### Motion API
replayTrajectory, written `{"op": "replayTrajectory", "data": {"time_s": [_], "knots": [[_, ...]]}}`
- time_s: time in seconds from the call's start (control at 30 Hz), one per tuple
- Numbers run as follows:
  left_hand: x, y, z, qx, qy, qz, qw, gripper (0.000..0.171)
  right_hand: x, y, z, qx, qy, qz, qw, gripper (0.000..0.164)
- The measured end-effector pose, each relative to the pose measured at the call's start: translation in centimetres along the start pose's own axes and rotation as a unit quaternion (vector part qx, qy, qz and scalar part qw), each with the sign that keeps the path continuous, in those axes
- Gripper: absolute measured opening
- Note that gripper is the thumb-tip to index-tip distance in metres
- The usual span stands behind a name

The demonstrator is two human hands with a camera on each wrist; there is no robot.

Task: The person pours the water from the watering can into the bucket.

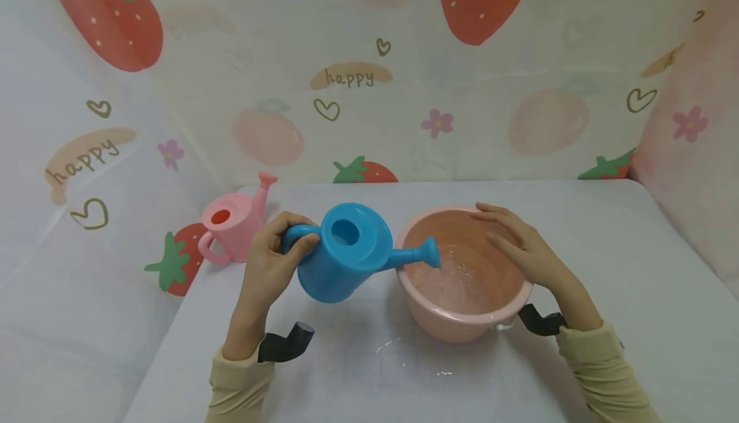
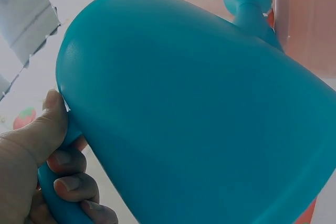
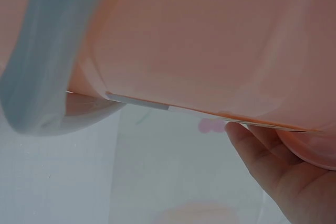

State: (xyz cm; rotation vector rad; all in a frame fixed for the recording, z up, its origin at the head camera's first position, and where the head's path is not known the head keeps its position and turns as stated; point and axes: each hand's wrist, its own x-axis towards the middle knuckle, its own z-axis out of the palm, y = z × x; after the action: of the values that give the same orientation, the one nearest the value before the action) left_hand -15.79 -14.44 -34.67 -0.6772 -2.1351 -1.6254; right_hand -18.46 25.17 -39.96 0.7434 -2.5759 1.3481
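The blue watering can [image 1: 339, 269] was tilted to the left of the pink basin [image 1: 453, 330], its spout [image 1: 407, 257] reaching over the basin's left rim. The left hand [image 1: 274, 256] gripped the can's handle [image 1: 296, 231], fingers curled round it. Clear water [image 1: 462, 275] lay in the basin. At its right side was the right hand [image 1: 522, 250], fingers extended and grasping nothing; contact with the rim could not be told. A pink watering can [image 1: 233, 227] stood farther left on the white table [image 1: 623, 269], before a strawberry-print backdrop [image 1: 491, 89].
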Motion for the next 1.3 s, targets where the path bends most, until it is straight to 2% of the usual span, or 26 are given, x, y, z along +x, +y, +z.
{"op": "replayTrajectory", "data": {"time_s": [0.33,0.63,1.0,1.3], "knots": [[-0.07,-0.03,0.12,0.009,0.005,-0.004,0.9999,0.014,-0.08,-0.33,-0.05,0.001,0.000,-0.004,1.000,0.041],[-0.13,-0.05,0.17,0.013,0.008,0.006,0.9999,0.015,-0.16,-0.82,-0.01,0.000,0.000,0.001,1.000,0.040],[-0.13,-0.13,0.23,0.013,0.013,0.022,0.9996,0.018,-0.20,-0.29,0.01,0.003,-0.002,0.005,1.000,0.041],[-0.13,-0.18,0.26,0.019,0.017,0.022,0.9994,0.018,-0.22,-0.44,-0.02,0.002,-0.003,0.010,1.000,0.040]]}}
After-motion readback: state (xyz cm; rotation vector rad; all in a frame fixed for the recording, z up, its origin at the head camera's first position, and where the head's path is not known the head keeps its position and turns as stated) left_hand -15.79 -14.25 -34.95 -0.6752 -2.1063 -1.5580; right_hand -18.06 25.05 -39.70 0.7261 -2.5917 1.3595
